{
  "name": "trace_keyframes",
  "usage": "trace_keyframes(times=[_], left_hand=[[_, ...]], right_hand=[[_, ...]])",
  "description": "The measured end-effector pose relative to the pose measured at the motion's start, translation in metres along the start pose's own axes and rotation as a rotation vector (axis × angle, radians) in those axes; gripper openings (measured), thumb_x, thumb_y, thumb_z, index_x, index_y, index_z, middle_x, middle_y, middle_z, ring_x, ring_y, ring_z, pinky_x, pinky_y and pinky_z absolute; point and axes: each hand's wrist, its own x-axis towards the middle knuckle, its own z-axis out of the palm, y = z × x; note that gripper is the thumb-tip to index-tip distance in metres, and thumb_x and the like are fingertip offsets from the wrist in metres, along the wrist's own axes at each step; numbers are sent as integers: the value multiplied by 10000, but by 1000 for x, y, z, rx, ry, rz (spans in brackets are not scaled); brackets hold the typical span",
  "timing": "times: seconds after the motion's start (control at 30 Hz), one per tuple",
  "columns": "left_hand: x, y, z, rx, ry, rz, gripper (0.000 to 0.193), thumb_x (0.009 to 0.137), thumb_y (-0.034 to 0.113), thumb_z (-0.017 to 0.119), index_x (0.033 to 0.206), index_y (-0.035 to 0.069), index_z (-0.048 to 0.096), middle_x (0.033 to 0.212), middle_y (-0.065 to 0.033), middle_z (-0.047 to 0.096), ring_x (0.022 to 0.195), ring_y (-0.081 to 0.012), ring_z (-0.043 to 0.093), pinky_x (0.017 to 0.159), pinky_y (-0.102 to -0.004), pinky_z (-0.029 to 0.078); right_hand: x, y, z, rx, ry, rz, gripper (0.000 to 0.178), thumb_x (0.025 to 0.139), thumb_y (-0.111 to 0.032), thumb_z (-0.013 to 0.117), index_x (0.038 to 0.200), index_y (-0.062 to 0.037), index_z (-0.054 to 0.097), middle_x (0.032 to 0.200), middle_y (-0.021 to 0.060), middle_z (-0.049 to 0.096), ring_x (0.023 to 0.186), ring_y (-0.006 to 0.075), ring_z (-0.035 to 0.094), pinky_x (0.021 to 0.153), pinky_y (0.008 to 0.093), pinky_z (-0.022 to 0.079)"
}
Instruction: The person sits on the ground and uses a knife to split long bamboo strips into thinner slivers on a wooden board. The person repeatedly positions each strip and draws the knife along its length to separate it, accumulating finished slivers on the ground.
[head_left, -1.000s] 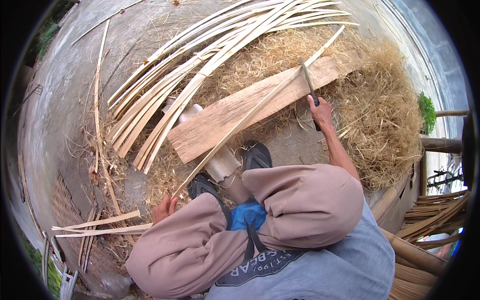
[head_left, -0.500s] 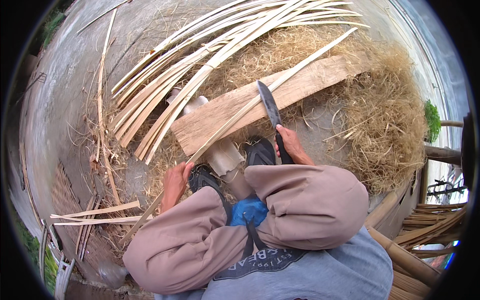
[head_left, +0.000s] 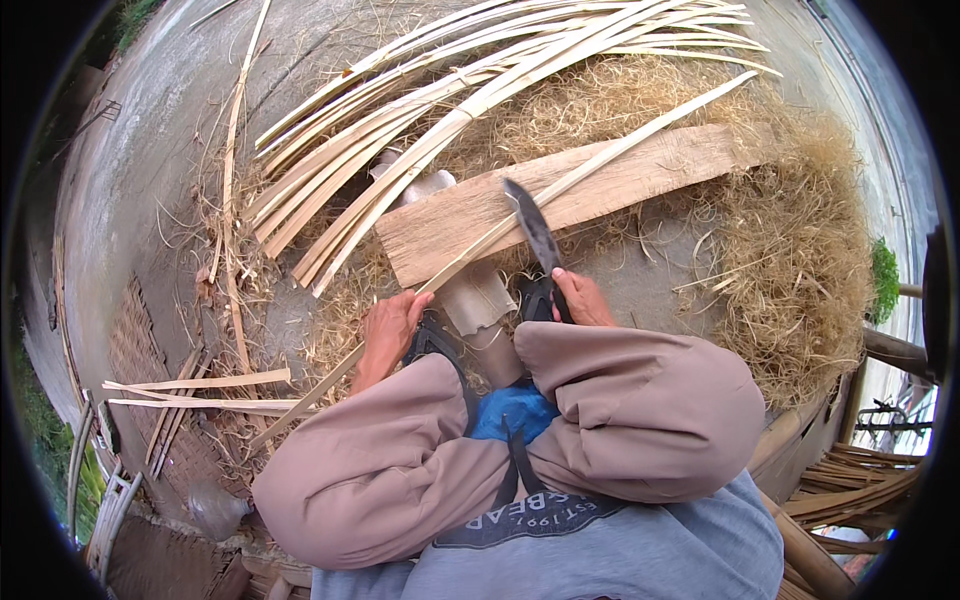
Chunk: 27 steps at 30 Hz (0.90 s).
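Note:
My left hand (head_left: 390,328) is closed round a long, pale bamboo strip (head_left: 625,160), near its lower part. The strip runs slantwise from beside my left knee up across a wooden board (head_left: 440,238) to its far right. In my right hand (head_left: 584,300) is a large knife (head_left: 534,225), gripped by its dark handle, blade pointing up and away. The blade lies over the strip at the middle of the board. The handle's lower end is hidden behind my right knee.
Several split strips (head_left: 470,105) lie fanned out beyond the board. Curly shavings (head_left: 790,260) pile up at the right and behind it. A few short strips (head_left: 200,381) rest at the left, near a clear plastic bottle (head_left: 216,510). Bamboo poles (head_left: 815,545) stand at the lower right.
The whole view has shifted, with the scene sitting further right. My left hand has slid up the strip toward the board, and the knife blade tilts a little more to the left.

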Motion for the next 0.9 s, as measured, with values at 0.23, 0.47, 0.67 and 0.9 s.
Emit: trace_keyframes(times=[0.23,0.47,0.67,0.9], left_hand=[[4,-4,-4,-109,-93,-75,556,1027,488,634,750,9,691,605,-169,641,562,-360,644,577,-465,485],[4,-4,-3,-196,-133,-102,571,1016,492,657,711,11,688,524,-108,615,513,-260,642,565,-416,498],[7,-2,-6,-193,-145,-86,553,1013,462,677,703,4,683,535,-117,623,531,-261,659,569,-417,504],[10,1,-6,-230,-170,-95,485,1007,412,709,731,13,707,564,-93,636,536,-184,645,536,-386,476]], right_hand=[[2,-10,6,-80,-99,25,471,1082,-433,528,968,-4,685,721,149,650,634,241,618,635,412,480],[-7,-20,16,-59,-114,-20,474,1088,-424,519,939,0,673,693,128,636,631,229,592,634,406,470],[-7,-15,13,39,-96,35,480,1092,-411,523,911,15,650,695,129,622,643,191,544,636,400,449],[-9,10,21,-217,-55,-3,472,1062,-438,577,945,7,684,817,160,720,826,310,657,792,466,481]])
